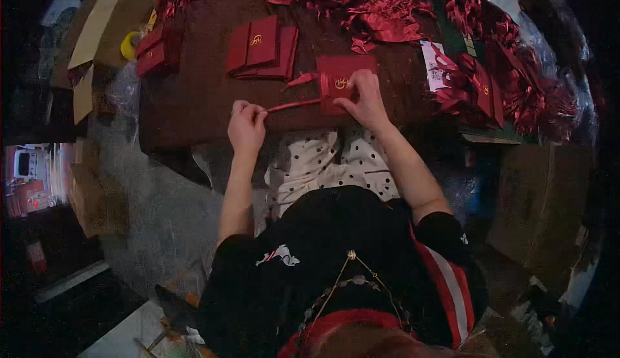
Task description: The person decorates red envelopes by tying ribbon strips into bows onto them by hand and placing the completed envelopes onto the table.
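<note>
My left hand point(247, 127) is closed at the table's front edge, pinching the end of a narrow red ribbon point(294, 105). The ribbon stretches right to a flat dark-red pouch point(332, 74) with a gold emblem. On the pouch's right side is my right hand point(367, 100), its curled fingers and thumb gripping it and partly covering the emblem. A second short piece of ribbon point(303, 79) sticks out from the pouch's left edge. To the left of this pouch lies a small stack of similar red pouches point(261, 48), the top one showing a gold emblem.
Heaped red ribbons point(368, 9) cover the back of the brown-covered table point(194, 109). More red ribboned pouches point(484, 90) lie at the right, near a white printed card point(433, 67). At the left are another red pouch stack point(155, 54), a yellow tape roll point(129, 46) and an open cardboard box point(97, 29).
</note>
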Action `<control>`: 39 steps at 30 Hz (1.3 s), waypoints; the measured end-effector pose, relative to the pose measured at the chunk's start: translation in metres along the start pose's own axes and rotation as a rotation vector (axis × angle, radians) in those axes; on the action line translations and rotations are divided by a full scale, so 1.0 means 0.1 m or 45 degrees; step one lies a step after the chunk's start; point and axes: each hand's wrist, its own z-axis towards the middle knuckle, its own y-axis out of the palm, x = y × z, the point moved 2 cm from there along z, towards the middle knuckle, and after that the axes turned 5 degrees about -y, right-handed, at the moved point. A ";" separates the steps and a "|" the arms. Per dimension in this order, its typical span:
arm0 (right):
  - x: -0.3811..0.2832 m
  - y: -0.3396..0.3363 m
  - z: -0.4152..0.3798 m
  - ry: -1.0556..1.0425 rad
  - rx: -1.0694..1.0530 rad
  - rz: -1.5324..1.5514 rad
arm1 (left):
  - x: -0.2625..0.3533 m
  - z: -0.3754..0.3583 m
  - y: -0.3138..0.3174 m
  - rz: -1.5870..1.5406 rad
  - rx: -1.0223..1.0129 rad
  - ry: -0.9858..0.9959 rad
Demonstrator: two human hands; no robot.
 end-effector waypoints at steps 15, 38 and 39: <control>0.57 -0.44 0.66 0.228 -0.131 -0.552 | 0.79 -0.26 0.62 0.002 -0.478 0.698; -0.56 -1.23 0.41 -0.057 0.389 0.107 | 1.28 0.43 0.27 -0.229 0.092 0.467; -0.61 -1.19 0.44 -0.191 0.291 -0.087 | 1.42 0.37 0.16 -0.400 -0.007 0.553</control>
